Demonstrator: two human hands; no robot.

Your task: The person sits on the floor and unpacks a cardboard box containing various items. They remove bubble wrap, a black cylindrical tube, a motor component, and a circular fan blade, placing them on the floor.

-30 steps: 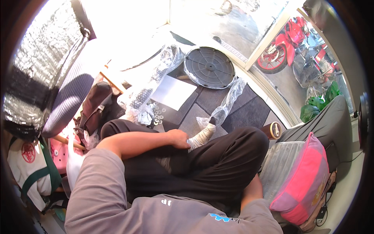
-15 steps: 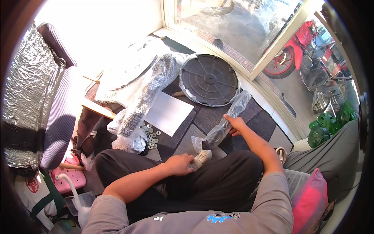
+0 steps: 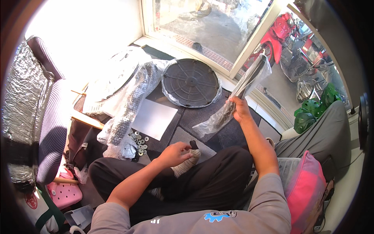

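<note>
My right hand (image 3: 240, 109) grips a long clear plastic bag (image 3: 220, 119) around its middle. Slender dark and silvery parts show inside it; their kind is unclear. The bag slants up to the right, its top end in front of the window and its lower end over the dark rug. My left hand (image 3: 174, 153) hovers just above my sock-covered foot (image 3: 187, 163), fingers loosely bent and apart, with nothing in them. Ahead lies a round black ribbed disc (image 3: 191, 82) in clear plastic. Left of it rests a white sheet (image 3: 155, 118), with several metal washers (image 3: 141, 146) beside it.
Bubble-wrapped goods (image 3: 126, 105) lie left of the sheet. A striped cushioned seat (image 3: 54, 128) stands at far left, above pink clogs (image 3: 68, 195). At right are a person's grey-trousered leg (image 3: 317, 126), a green plant (image 3: 311, 115) and a pink cushion (image 3: 307, 179). A glass door frame (image 3: 249, 39) borders the rug.
My right hand has lifted the plastic bag and tilted it up, away from my foot. My left hand has risen slightly off my foot. The view has shifted to the right.
</note>
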